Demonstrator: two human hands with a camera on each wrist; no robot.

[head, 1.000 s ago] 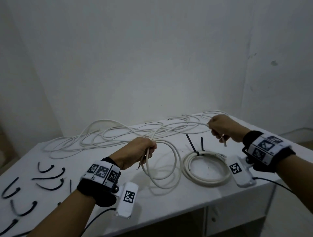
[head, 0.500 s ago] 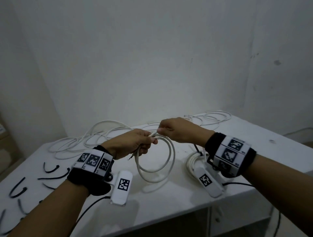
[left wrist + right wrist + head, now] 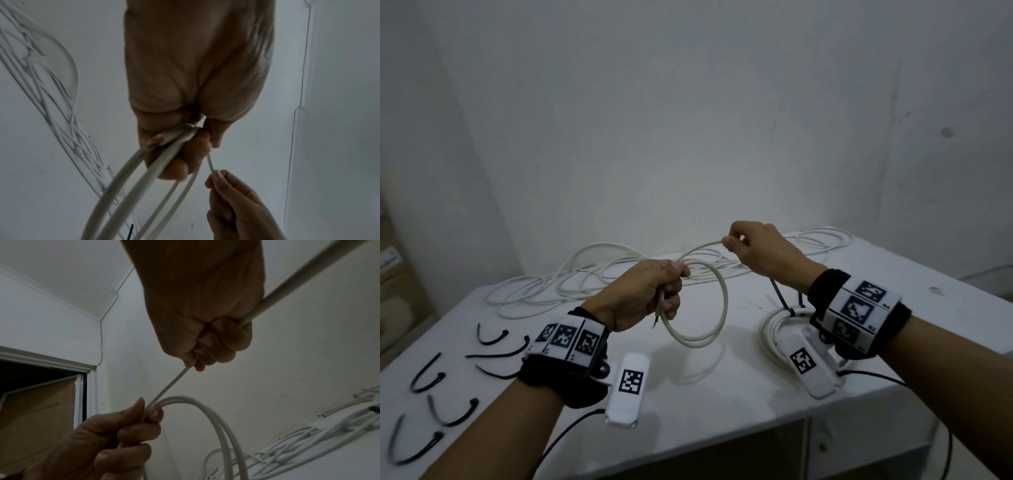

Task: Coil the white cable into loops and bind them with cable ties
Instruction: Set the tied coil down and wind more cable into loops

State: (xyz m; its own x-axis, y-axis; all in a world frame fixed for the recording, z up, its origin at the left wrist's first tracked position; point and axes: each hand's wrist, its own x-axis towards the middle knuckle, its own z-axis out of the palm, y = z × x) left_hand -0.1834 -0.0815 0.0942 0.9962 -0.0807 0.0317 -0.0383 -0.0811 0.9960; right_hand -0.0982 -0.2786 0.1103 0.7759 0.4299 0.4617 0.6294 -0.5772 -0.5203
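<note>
My left hand [image 3: 654, 294] grips the top of two hanging loops of white cable [image 3: 717, 311] above the table; the cut cable end pokes out below the fist. In the left wrist view the left hand [image 3: 180, 142] clamps the loops [image 3: 127, 183]. My right hand [image 3: 750, 250], up and to the right of the left, pinches the free run of the cable [image 3: 702, 244] a short way from the left fist. The right wrist view shows the right hand [image 3: 205, 344] closed round the cable [image 3: 170, 386], which passes through the fist. Loose cable [image 3: 585, 270] sprawls along the table's back.
A finished white coil [image 3: 774, 329] with black ties lies on the white table [image 3: 722, 394] under my right wrist. Several black cable ties [image 3: 452, 411] lie at the table's left. A wall stands close behind; the front edge is near my forearms.
My right hand brought a new turn of cable to the left fist, then drew back up and to the right along the free cable. The left hand keeps the loops.
</note>
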